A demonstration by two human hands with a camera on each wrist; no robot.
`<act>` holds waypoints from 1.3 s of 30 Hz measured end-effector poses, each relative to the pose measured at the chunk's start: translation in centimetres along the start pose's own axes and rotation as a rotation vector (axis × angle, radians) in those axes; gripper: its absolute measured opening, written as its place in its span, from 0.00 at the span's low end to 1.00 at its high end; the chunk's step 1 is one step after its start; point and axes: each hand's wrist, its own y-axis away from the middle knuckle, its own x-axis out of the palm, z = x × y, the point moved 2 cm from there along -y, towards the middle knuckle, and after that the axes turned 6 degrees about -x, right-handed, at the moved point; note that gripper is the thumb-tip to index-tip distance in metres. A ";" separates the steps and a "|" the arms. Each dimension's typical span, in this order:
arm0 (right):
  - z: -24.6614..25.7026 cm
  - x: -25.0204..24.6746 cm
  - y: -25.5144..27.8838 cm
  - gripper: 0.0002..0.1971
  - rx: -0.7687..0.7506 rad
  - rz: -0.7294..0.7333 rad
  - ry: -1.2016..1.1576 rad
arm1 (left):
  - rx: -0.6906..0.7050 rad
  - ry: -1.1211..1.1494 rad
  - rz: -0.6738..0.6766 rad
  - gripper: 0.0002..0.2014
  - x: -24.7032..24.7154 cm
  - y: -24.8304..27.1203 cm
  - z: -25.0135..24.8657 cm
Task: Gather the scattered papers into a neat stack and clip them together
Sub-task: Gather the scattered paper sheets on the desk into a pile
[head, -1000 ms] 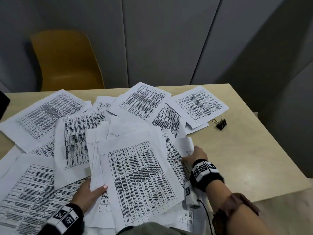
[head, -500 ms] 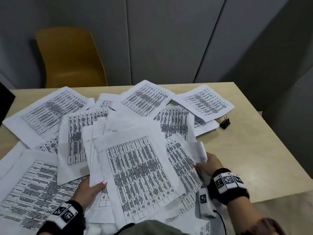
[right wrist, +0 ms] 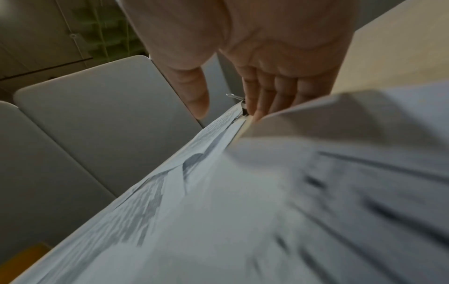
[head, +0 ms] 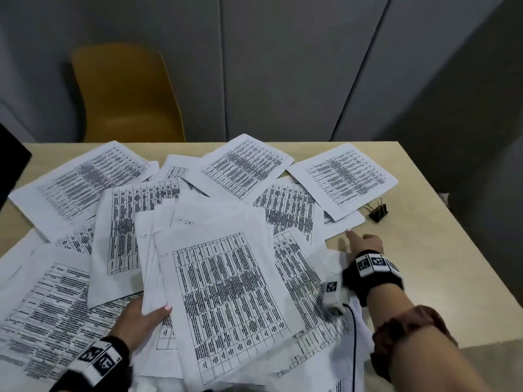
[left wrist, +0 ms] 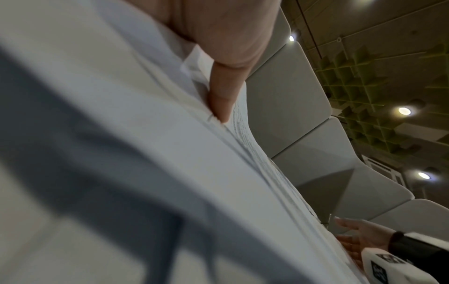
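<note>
Printed sheets lie scattered and overlapping on the beige table point(head: 424, 250). Nearest me is a loose bundle of papers point(head: 226, 292). My left hand point(head: 147, 318) grips its left edge, with the thumb point(left wrist: 223, 96) on top and the other fingers hidden beneath. My right hand point(head: 363, 241) holds nothing. It reaches with straight fingers point(right wrist: 267, 96) toward the near corner of the far-right sheets point(head: 342, 179), and I cannot tell if it touches them. A black binder clip point(head: 377, 212) lies on bare table just beyond that hand, also in the right wrist view point(right wrist: 234, 96).
A yellow chair point(head: 124, 94) stands behind the table's far edge, against grey wall panels. A dark object point(head: 11, 165) juts in at the left edge. The table's right edge runs close beyond the clip, and bare tabletop shows to the right of my right hand.
My right hand dragged a sheet toward me onto the pile, let go, then moved away and right toward the sheets by the clip. My left hand kept its grip on the bundle.
</note>
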 end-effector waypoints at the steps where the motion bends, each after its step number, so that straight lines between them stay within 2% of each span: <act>1: 0.5 0.1 -0.8 0.26 0.009 0.000 0.008 | -0.002 0.000 -0.010 0.18 0.1 0.2 0.0; 3: 1.9 0.5 -2.2 0.27 0.009 -0.004 0.000 | -0.008 -0.011 -0.041 0.20 0.2 0.3 0.2; 5: 3.2 0.9 -3.2 0.36 -0.022 -0.032 0.039 | -0.015 -0.019 -0.060 0.20 0.3 0.5 0.3; 8: 5.2 2.4 -3.8 0.40 -0.301 -0.001 0.432 | -0.025 -0.011 -0.068 0.19 0.5 0.6 0.2; 10: 5.6 3.9 -4.2 0.43 -0.499 0.132 0.693 | -0.027 -0.020 -0.083 0.20 0.6 0.7 0.1; 11: 5.7 4.6 -4.2 0.44 -0.550 0.213 0.763 | -0.029 -0.025 -0.090 0.20 0.6 0.8 -0.1; 13: 5.9 5.4 -4.4 0.39 -0.583 0.291 0.847 | -0.023 -0.030 -0.103 0.20 0.7 1.0 -0.3; 16: 6.2 5.4 -4.4 0.22 -0.617 0.182 0.961 | -0.027 -0.036 -0.111 0.21 0.7 1.1 -0.4; 19: 6.9 4.4 -3.4 0.13 -0.604 0.156 1.024 | -0.029 -0.023 -0.098 0.22 0.7 1.1 -0.3; 21: 7.3 3.4 -2.1 0.11 -0.613 0.166 0.950 | -0.068 0.029 -0.071 0.23 0.5 1.0 -0.2; 24: 6.4 2.1 1.4 0.11 -0.720 0.213 0.778 | -0.166 0.114 -0.025 0.31 0.0 0.8 -0.1; 26: 4.5 1.7 4.5 0.12 -0.773 0.289 0.793 | -0.187 0.121 0.016 0.36 -0.4 0.8 -0.3; 28: 1.6 1.5 6.8 0.13 -0.818 0.339 0.839 | -0.198 0.137 0.011 0.34 -0.7 0.6 -0.5; 30: -1.2 1.3 8.3 0.13 -0.820 0.390 0.865 | -0.185 0.180 -0.005 0.29 -1.0 0.4 -0.3; 33: -3.4 0.9 9.2 0.19 -0.786 0.458 0.853 | -0.153 0.154 -0.014 0.30 -1.2 0.2 -0.3; 34: -3.6 0.5 9.0 0.23 -0.720 0.414 0.750 | -0.148 0.154 -0.023 0.30 -1.5 -0.1 0.1; 36: -4.1 -0.5 7.8 0.27 -0.518 0.216 0.463 | -0.142 0.148 -0.024 0.37 -2.0 -1.1 1.2; 38: -4.3 -1.5 6.8 0.27 -0.302 0.059 0.433 | -0.142 0.170 -0.016 0.45 -2.5 -2.4 3.0; 39: -4.3 -1.5 6.7 0.32 -0.216 0.045 0.471 | -0.144 0.183 -0.015 0.43 -2.9 -3.1 3.8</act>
